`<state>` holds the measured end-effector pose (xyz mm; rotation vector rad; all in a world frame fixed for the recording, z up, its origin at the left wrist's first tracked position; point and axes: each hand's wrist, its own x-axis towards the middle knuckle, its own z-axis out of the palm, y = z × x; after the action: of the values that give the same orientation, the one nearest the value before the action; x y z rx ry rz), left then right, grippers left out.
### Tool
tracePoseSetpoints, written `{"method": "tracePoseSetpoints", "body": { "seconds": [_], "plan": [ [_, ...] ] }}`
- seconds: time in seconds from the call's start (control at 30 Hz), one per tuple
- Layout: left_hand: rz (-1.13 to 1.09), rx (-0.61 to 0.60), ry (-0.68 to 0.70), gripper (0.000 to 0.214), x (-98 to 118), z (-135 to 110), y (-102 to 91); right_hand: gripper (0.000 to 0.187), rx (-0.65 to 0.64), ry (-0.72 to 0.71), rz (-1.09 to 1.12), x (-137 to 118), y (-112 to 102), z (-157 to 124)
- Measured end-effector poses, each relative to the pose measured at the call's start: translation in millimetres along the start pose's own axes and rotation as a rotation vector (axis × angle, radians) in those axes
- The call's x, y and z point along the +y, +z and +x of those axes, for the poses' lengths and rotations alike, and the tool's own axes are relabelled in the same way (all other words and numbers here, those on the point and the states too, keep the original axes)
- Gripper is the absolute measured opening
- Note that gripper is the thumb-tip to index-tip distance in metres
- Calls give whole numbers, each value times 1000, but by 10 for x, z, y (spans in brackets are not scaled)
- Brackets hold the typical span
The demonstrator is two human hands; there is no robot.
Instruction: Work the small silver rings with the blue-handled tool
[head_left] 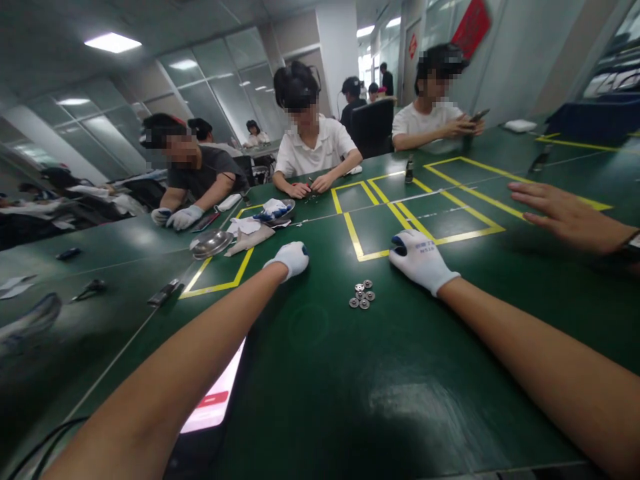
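Note:
Both my hands wear white knit gloves and rest on the green table (320, 373). My left hand (291, 258) is curled into a loose fist, knuckles down, with nothing visible in it. My right hand (417, 257) lies flat, palm down, fingers pointing away from me onto a yellow tape line. Between them, slightly nearer to me, sits a small cluster of several round metal washers (363, 295), touched by neither hand.
A lit phone (215, 400) lies under my left forearm. A metal dish (210, 243), cloths and paper sit to the left. Another person's bare hand (560, 213) reaches in from the right. Several people sit along the far side. Yellow tape boxes (425, 213) mark the table.

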<state>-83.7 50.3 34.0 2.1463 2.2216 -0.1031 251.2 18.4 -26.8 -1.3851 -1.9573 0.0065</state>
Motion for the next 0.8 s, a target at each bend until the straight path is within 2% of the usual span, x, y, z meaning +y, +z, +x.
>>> {"method": "tracePoseSetpoints", "body": {
  "seconds": [0.1, 0.2, 0.3, 0.4, 0.53, 0.67, 0.8],
  "plan": [
    [-57, 33, 102, 22, 77, 92, -199, 23, 25, 49, 24, 44, -8, 0],
    [-105, 6, 52, 17, -105, 77, -306, 23, 40, 58, 64, 79, 0, 11],
    [-200, -120, -13, 15, -267, -28, -242, 22, 49, 49, 88, 87, 19, 28],
    [-296, -154, 2, 22, -187, -131, -104, 22, 61, 53, 104, 66, 27, 33],
    [-253, -100, 51, 28, 271, -141, -27, 23, 80, 127, 129, 3, -19, 23],
    [-243, -58, 97, 22, 954, -70, -17, 23, 123, 222, 173, -47, -133, 36],
    [-514, -48, 271, 18, 1671, -11, 53, 26, 299, 204, 184, -34, -288, 71]
  ]
}}
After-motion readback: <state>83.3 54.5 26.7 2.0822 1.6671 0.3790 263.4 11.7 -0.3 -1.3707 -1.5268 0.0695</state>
